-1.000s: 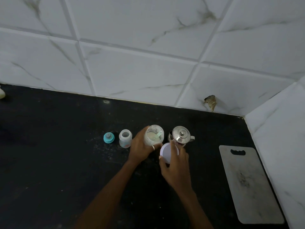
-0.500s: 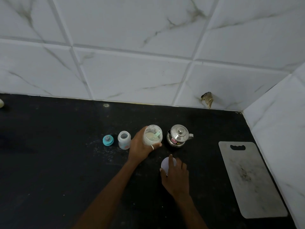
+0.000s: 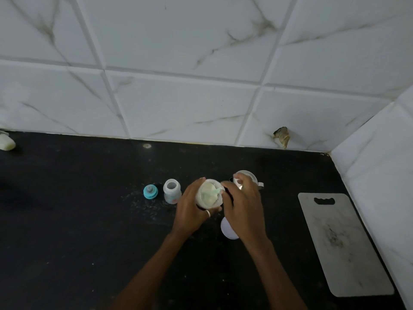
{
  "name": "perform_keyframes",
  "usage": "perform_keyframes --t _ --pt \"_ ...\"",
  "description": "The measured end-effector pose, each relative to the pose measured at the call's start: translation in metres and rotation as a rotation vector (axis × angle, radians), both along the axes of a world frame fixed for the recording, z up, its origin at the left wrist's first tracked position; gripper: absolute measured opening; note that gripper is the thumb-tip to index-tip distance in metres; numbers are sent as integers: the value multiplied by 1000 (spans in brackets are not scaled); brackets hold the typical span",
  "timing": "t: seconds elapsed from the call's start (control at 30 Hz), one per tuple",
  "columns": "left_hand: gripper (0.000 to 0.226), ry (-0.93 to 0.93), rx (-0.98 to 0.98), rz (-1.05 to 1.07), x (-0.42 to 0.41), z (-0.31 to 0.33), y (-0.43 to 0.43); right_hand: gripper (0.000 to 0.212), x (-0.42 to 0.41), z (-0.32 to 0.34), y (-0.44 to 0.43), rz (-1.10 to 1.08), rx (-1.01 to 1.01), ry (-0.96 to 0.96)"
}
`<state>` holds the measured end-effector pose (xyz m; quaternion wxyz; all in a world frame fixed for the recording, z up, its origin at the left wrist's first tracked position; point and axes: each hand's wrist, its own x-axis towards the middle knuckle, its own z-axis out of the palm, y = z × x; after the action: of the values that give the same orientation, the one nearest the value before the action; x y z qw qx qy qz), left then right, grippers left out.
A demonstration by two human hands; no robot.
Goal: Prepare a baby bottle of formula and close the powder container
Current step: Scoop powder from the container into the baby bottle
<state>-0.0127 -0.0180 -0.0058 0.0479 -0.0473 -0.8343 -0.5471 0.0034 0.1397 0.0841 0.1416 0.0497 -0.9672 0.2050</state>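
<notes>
Powder container, lidless, is over the black counter, the left hand curled round its left wall. The right hand reaches the green scoop inside; whether it pinches I cannot tell. White lid lies nearer, and the baby bottle stands left, its print too small to read.

Reaching into the open powder container
The left hand grips it; the right hand has its fingertips at the green scoop inside. The white lid lies on the counter under the right hand, with the baby bottle just left.
</notes>
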Motion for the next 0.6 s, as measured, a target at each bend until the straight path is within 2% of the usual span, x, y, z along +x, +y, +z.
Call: perform_keyframes --t 0.1,0.23,0.4,0.6 --pt "86 81 30 -7 8 9 -3 27 -9 12 -12 68 153 -217" --pt "92 92 3 -22 10 13 -6 28 -14 15 -26 35 279 -321" --pt "95 112 -7 -27 11 19 -7 21 -16 17 -34 -21 279 -340" --pt "94 128 -17 -9 10 24 -6 14 -2 22 -35 -32 248 -205"
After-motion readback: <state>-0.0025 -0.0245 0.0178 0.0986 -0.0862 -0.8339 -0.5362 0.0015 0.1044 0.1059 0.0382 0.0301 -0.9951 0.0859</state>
